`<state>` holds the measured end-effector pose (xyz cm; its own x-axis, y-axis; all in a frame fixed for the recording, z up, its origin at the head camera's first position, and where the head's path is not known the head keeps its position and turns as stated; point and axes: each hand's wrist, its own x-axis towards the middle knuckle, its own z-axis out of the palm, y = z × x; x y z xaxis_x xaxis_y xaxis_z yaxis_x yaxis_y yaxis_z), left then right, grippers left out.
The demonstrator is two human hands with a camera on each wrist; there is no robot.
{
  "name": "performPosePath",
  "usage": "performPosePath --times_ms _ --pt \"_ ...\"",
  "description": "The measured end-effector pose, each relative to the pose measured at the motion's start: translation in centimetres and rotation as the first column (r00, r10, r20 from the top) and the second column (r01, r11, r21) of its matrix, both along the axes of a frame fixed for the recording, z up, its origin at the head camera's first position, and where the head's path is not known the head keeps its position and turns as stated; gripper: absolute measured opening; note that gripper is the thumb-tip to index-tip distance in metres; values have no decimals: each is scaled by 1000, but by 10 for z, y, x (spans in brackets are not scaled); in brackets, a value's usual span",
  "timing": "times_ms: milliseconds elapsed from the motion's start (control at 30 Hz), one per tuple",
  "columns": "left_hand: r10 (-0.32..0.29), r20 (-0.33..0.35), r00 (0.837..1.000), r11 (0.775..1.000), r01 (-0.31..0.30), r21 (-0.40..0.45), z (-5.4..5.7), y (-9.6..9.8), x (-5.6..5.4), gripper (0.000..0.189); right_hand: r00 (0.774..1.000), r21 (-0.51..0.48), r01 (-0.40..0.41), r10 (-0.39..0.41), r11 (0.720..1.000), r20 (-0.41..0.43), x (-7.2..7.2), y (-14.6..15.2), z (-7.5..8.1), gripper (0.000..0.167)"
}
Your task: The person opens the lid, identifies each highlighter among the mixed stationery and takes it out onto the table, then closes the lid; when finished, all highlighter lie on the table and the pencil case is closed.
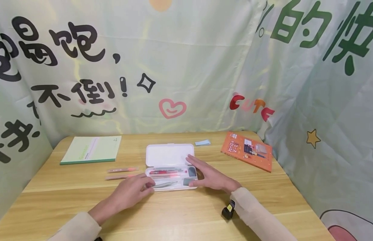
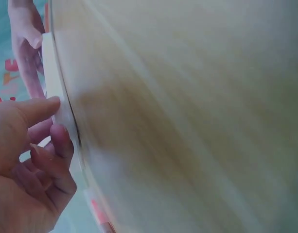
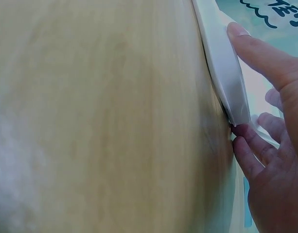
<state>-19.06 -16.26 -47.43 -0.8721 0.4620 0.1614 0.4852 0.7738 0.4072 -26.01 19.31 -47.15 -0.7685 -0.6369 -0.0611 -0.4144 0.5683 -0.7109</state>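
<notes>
A white pencil case [image 1: 169, 155] lies open on the table, its lid folded back. Inside are a red pen [image 1: 162, 172], other slim pens, a grey pen-like stick [image 1: 166, 184] and a grey block [image 1: 186, 181] like an eraser. My left hand [image 1: 132, 190] holds the case at its left front corner, fingers curled, thumb against the front wall. At the right end my right hand [image 1: 211, 175] spreads round the case. Its thumb [image 3: 238, 31] reaches over the front edge, while other fingertips [image 3: 240, 130] touch the right corner and a finger overlaps the lid's edge.
Two pinkish pens [image 1: 123, 170] lie left of the case. A pale green notebook [image 1: 91, 149] sits at the back left, an orange book [image 1: 248, 150] at the back right. Behind the lid lies a small light-blue strip [image 1: 202, 143]. A printed curtain [image 1: 198, 67] hangs behind the wooden table [image 1: 174, 217].
</notes>
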Motion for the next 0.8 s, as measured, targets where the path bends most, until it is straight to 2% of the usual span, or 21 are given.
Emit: performPosePath --times_ms 233,367,600,800 --pt "16 148 989 997 -27 76 9 4 -2 11 1000 -2 2 -2 1000 0 0 1 0 101" --pt "21 194 981 993 -43 112 9 3 -2 10 1000 1 -2 2 1000 4 0 1 -1 100" --pt "-3 188 982 977 -36 208 10 -11 -5 15 1000 -4 -6 6 1000 -9 -1 2 -1 99" --pt "34 114 993 976 -58 209 16 -35 -6 14 1000 -10 -10 10 1000 -6 0 2 -1 100"
